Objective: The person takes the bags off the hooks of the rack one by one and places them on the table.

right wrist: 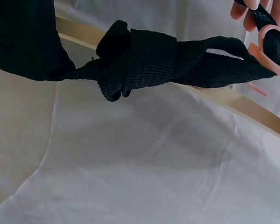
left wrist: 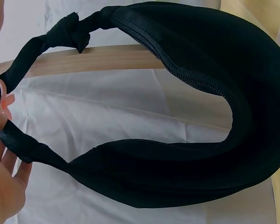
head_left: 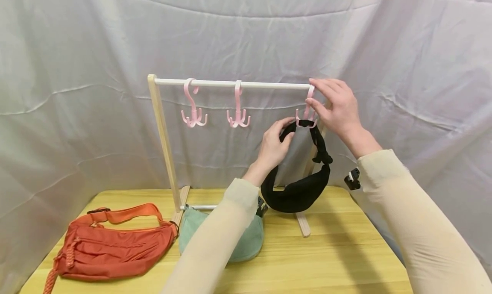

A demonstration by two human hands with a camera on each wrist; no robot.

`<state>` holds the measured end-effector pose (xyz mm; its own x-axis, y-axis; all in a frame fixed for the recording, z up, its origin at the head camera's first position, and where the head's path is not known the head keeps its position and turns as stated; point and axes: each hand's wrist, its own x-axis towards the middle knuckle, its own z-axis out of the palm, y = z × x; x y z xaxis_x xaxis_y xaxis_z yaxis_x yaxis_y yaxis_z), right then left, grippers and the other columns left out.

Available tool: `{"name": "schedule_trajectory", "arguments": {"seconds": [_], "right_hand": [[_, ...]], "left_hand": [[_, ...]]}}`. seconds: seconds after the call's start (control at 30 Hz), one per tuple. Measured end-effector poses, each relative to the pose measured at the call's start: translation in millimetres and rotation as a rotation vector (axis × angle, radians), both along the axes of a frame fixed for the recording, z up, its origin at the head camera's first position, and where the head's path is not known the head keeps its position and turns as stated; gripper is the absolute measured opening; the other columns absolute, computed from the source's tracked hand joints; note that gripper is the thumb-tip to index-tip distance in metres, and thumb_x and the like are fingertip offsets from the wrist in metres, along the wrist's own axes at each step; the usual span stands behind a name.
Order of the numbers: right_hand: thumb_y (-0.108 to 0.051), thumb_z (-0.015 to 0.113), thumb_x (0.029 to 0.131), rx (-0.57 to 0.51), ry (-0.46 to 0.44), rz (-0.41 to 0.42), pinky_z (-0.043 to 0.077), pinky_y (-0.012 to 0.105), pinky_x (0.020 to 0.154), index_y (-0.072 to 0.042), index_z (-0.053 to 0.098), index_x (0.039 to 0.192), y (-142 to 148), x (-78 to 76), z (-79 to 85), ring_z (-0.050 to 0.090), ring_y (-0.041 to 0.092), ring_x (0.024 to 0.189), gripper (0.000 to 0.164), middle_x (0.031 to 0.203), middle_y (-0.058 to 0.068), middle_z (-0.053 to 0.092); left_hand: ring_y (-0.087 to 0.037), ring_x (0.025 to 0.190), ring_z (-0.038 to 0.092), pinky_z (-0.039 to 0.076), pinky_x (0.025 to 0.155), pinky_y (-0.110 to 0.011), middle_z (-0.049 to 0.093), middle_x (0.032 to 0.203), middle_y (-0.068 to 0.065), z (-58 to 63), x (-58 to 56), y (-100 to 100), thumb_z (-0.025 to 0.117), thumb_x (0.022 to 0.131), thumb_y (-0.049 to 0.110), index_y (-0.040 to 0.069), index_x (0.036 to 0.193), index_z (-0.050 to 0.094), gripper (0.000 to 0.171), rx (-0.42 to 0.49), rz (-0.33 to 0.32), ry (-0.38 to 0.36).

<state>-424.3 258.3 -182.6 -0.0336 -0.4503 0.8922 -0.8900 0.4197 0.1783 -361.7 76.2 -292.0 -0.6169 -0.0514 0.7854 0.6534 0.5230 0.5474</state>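
Note:
A black shoulder bag (head_left: 294,198) hangs with its knotted strap looped over a prong of the right-hand pink hook (head_left: 310,91). My left hand (head_left: 272,148) pinches the strap just left of the prongs; in the left wrist view its fingers (left wrist: 22,175) lie behind the strap. At the right end of the white bar (head_left: 269,85), my right hand (head_left: 340,110) holds the top of that same hook between thumb and fingers. The right wrist view shows the strap's knot (right wrist: 140,60) close up, while most of the right hand is outside that view.
Two more pink hooks, one at left (head_left: 191,101) and one in the middle (head_left: 238,104), hang on the bar. A wooden post (head_left: 164,144) supports its left end. On the table (head_left: 326,251) lie an orange bag (head_left: 115,249) and a green bag (head_left: 246,242), partly behind my left forearm.

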Motion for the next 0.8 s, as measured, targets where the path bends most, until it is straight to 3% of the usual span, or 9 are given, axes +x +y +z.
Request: {"name": "schedule_trajectory", "arguments": {"seconds": [0.17, 0.33, 0.63, 0.8], "right_hand": [[-0.024, 0.079, 0.092, -0.015, 0.006, 0.016, 0.046, 0.050, 0.108, -0.004, 0.069, 0.135, 0.4, -0.5, 0.2, 0.062, 0.042, 0.118, 0.049, 0.127, 0.019, 0.072], [-0.032, 0.076, 0.095, -0.018, 0.006, 0.030, 0.047, 0.049, 0.108, -0.005, 0.069, 0.135, 0.7, -0.2, 0.8, 0.063, 0.042, 0.118, 0.049, 0.128, 0.018, 0.071], [-0.018, 0.084, 0.087, -0.035, -0.002, 0.040, 0.048, 0.048, 0.106, -0.007, 0.070, 0.134, 0.0, 1.8, 1.3, 0.064, 0.040, 0.117, 0.050, 0.127, 0.015, 0.072], [-0.016, 0.085, 0.086, -0.042, -0.007, 0.042, 0.048, 0.048, 0.105, -0.007, 0.071, 0.133, -0.6, 1.7, 0.7, 0.064, 0.040, 0.116, 0.050, 0.126, 0.015, 0.073]], "left_hand": [[-0.019, 0.114, 0.065, 0.053, 0.101, -0.035, 0.069, 0.126, -0.009, 0.3, 0.2, 2.0, 0.068, 0.101, 0.006, 0.006, 0.132, 0.067, 0.032, 0.040, -0.010, 0.003], [-0.020, 0.114, 0.066, 0.052, 0.100, -0.025, 0.070, 0.126, -0.010, 1.6, 1.7, 2.6, 0.068, 0.101, 0.006, 0.005, 0.131, 0.067, 0.030, 0.064, -0.021, 0.000], [-0.017, 0.101, 0.068, 0.053, 0.086, -0.022, 0.072, 0.120, -0.008, 3.0, 3.2, 3.6, 0.069, 0.100, 0.008, 0.008, 0.129, 0.069, 0.029, 0.154, -0.052, -0.065], [-0.015, 0.093, 0.068, 0.052, 0.079, -0.020, 0.075, 0.115, -0.010, 5.4, 3.6, 4.1, 0.069, 0.100, 0.007, 0.006, 0.127, 0.071, 0.026, 0.243, -0.109, -0.095]]}}
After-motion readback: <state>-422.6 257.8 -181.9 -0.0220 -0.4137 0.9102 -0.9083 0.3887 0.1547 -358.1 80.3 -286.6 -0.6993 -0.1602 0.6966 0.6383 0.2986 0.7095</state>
